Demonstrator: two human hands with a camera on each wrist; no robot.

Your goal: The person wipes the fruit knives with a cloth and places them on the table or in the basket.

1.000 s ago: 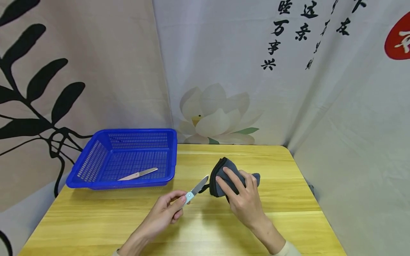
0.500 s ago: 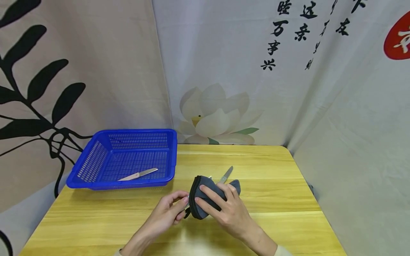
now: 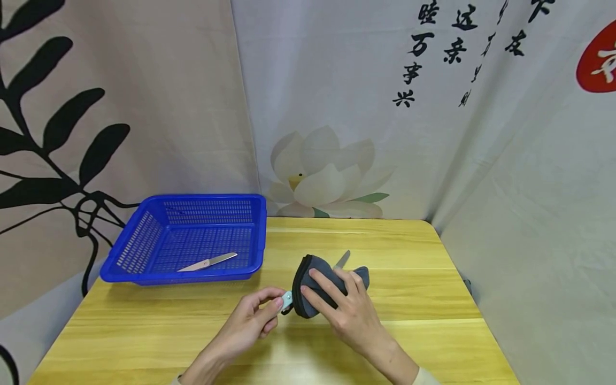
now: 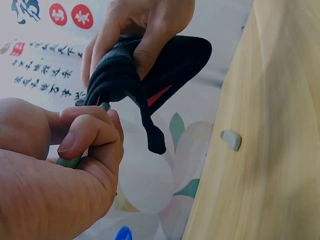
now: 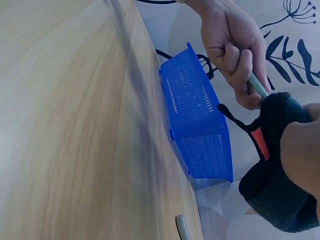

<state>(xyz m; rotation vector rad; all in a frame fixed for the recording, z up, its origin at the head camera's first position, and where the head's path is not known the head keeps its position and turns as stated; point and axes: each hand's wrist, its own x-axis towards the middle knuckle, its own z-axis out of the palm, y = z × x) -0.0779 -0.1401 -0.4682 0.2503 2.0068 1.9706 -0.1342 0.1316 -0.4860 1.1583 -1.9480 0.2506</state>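
Note:
In the head view my left hand (image 3: 255, 315) pinches the pale blue-green handle (image 3: 287, 300) of a folding knife. Its blade is hidden by a folded dark grey cloth (image 3: 308, 291) with black trim and a hanging loop. My right hand (image 3: 344, 315) grips that cloth from above, thumb out of sight in this view. In the left wrist view the bunched cloth (image 4: 112, 72) meets the knife just past the left fingers, and a red patch shows inside it. Behind the cloth, partly covered, a second knife (image 3: 343, 259) lies on the table.
A blue perforated basket (image 3: 257, 235) stands at the back left of the wooden table (image 3: 409, 342). Inside it lies an unfolded knife (image 3: 208, 262) with a pale handle. Printed curtains (image 3: 332, 80) hang close behind the table and on its right.
The cloth came left and down over the bare blade, then slid slightly back up and right, uncovering some of the handle. My left hand has stayed nearly still.

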